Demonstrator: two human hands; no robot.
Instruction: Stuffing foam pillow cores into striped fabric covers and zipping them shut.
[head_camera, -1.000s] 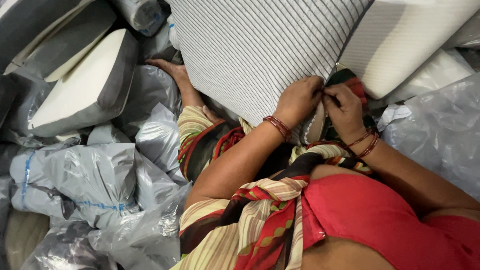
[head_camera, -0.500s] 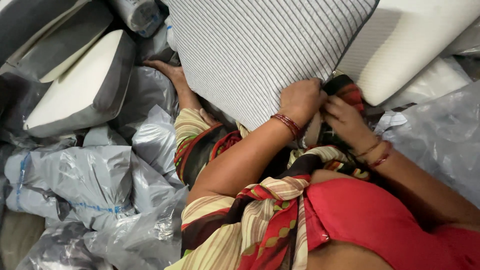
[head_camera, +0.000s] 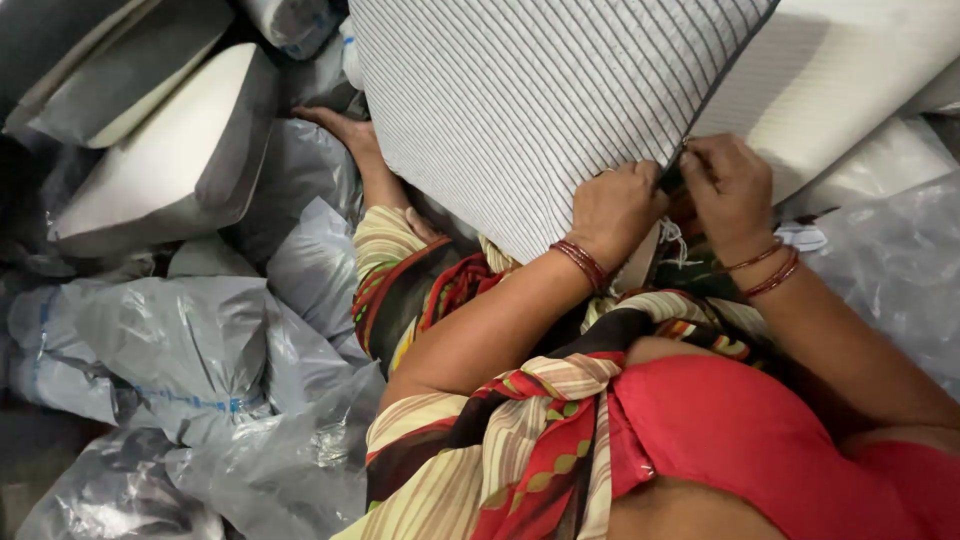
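Observation:
A large grey pillow with thin dark stripes (head_camera: 520, 95) rests against my lap, its dark-edged corner pointing toward me. My left hand (head_camera: 612, 208) pinches the cover at that corner, fingers closed on the fabric. My right hand (head_camera: 728, 185) grips the same edge just to the right, fingertips meeting the left hand's. What lies between the fingertips is hidden. A bit of white thread or tag (head_camera: 672, 240) hangs below the corner. Red bangles sit on both wrists.
A plain white pillow (head_camera: 850, 70) lies behind the striped one at the right. White foam cushions (head_camera: 165, 150) are stacked at upper left. Crumpled grey plastic bags (head_camera: 190, 340) cover the floor at left, and more clear plastic (head_camera: 890, 270) lies at right. My bare foot (head_camera: 345, 130) rests among them.
Both hands have shifted up and right along the pillow's edge to its corner. The pillow has been pulled closer and now fills more of the view.

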